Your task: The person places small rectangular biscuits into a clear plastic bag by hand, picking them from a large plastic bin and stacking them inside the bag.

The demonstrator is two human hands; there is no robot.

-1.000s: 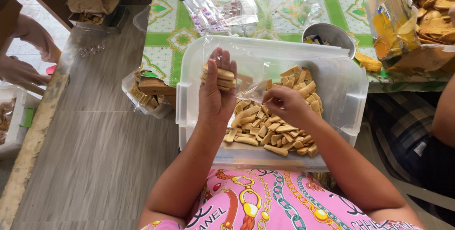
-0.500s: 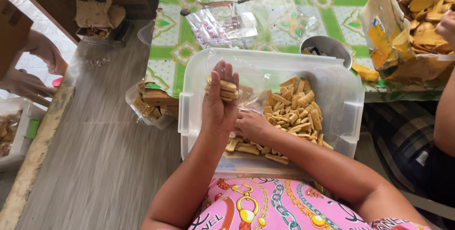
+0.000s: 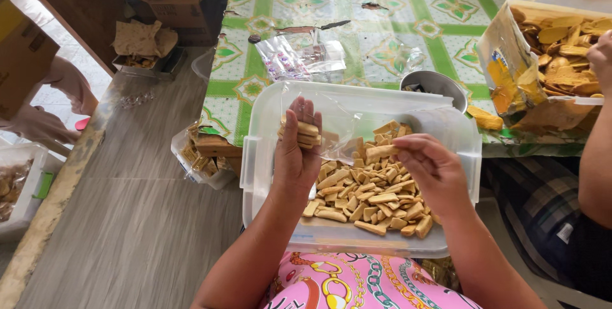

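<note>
Biscuit sticks (image 3: 370,191), tan and finger-shaped, lie heaped in a clear plastic tub (image 3: 255,162) on the person's lap. Left hand (image 3: 296,156), raised over the tub's left half, is curled shut around a small stack of sticks (image 3: 299,134) at the mouth of a thin clear bag (image 3: 347,134). Right hand (image 3: 430,169), over the tub's right half, pinches one stick (image 3: 381,151) between thumb and fingertips, other fingers loosely bent. Judged step: gathering sticks into a counted bundle for the bag. The next move likely calls for carrying the pinched stick leftward onto the stack, aligned flat, without loosening the left grip. Beyond the tub, a metal bowl (image 3: 437,84) on the green-patterned tablecloth (image 3: 382,35).
</note>
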